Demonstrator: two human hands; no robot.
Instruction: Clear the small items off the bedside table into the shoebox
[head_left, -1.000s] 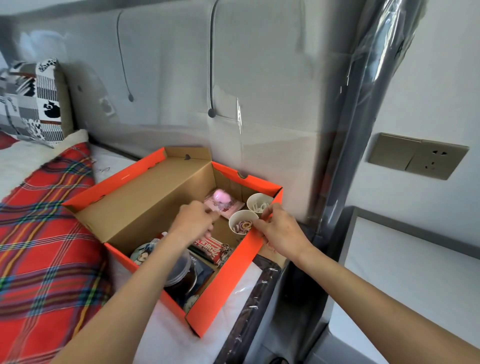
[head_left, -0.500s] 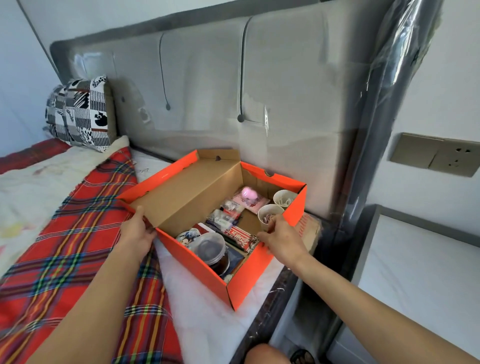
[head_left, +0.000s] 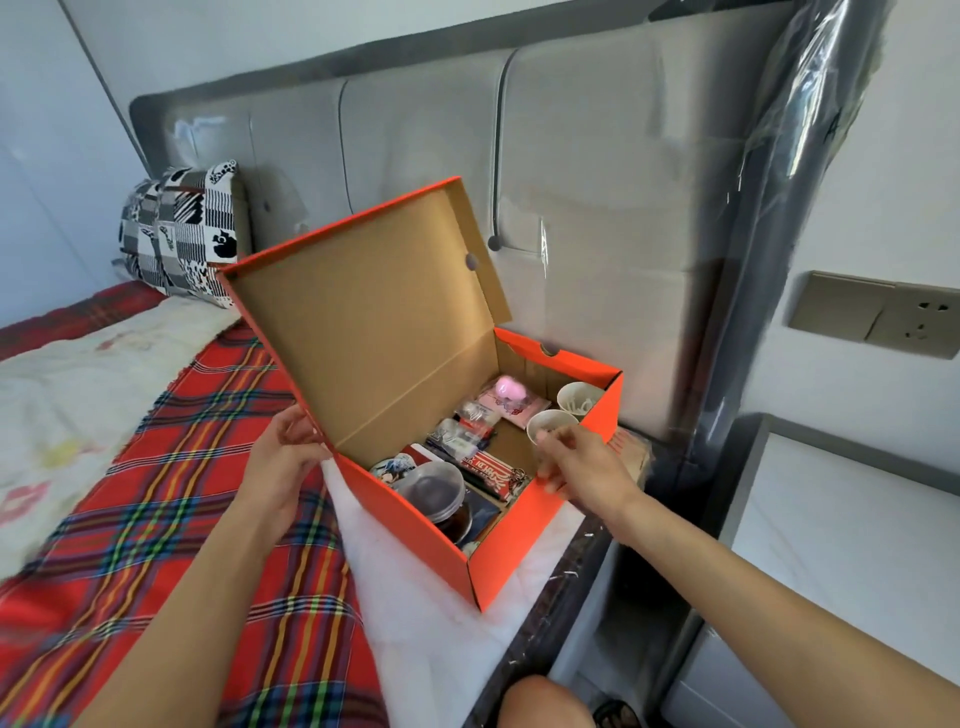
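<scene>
An orange shoebox (head_left: 415, 525) sits on the bed's white sheet, close to the padded headboard. Its hinged lid (head_left: 363, 322) stands raised, tilted over the box. My left hand (head_left: 283, 462) grips the lid's near edge at the box's left corner. My right hand (head_left: 582, 467) holds the box's right wall, thumb outside and fingers over the rim. Inside lie a pink item (head_left: 509, 387), two white cups (head_left: 579, 400), a red packet (head_left: 491, 467), a clear plastic jar (head_left: 434, 491) and a round badge (head_left: 395, 467). The bedside table (head_left: 857, 525) stands at the right.
A red plaid blanket (head_left: 156, 545) covers the bed at the left, with a black-and-white pillow (head_left: 182, 234) against the grey headboard (head_left: 597, 208). A wall socket (head_left: 878, 314) sits above the bedside table. My knee (head_left: 545, 701) shows at the bottom edge.
My left hand left the box's inside, took the lid's edge and swung the lid up from flat on the bed. My right hand stayed on the box's right wall.
</scene>
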